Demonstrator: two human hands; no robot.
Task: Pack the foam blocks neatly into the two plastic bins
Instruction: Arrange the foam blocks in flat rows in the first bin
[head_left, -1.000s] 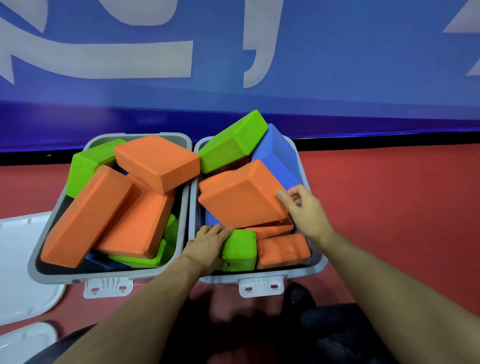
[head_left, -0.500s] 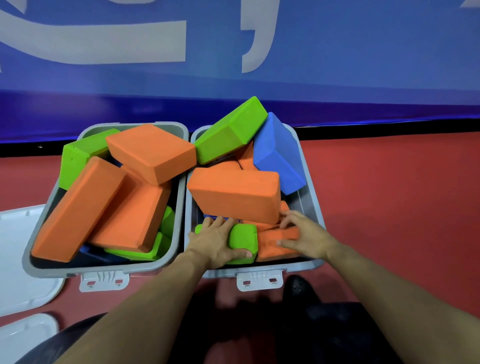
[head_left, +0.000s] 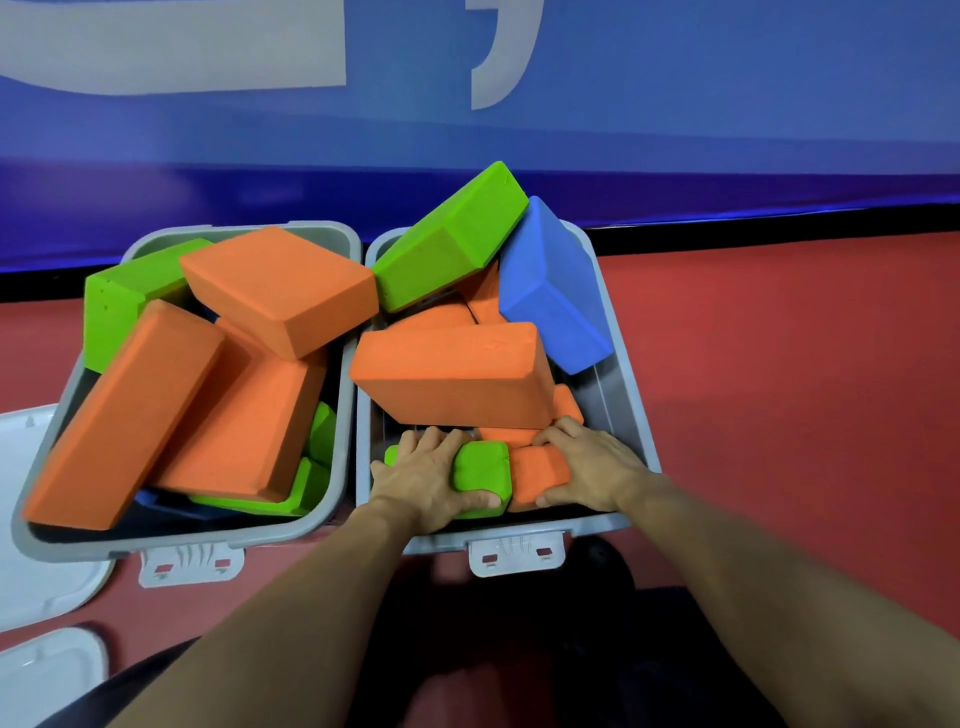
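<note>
Fingers of both hands are curled onto blocks at the near end of the right bin, as I see it from the head view. Starting at the far left, two white lids (head_left: 36, 509) lie on the red floor (head_left: 779, 415), one touching the left bin's near-left corner. Next comes the left bin (head_left: 171, 543), grey, heaped above its rim: a long orange block (head_left: 124, 415) slants along its left side, a green block (head_left: 122, 301) stands at the far left corner, a second orange block (head_left: 278, 288) rests tilted on top and juts over the right wall, and another orange slab (head_left: 244, 421) leans beneath it. Green pieces (head_left: 306, 488) show low at the near right.

Just beside it sits the right bin (head_left: 628, 415). My left hand (head_left: 426, 480) grips a small green block (head_left: 480, 473) at the near wall, thumb wrapped under its near edge. My right hand (head_left: 587, 470) clamps a small orange block (head_left: 537, 475) touching that green one. Above the hands a large orange block (head_left: 452, 374) lies crosswise. Farther back a big green block (head_left: 449, 236) tilts up over the rim, and a blue block (head_left: 553, 288) leans against the far right wall.
</note>
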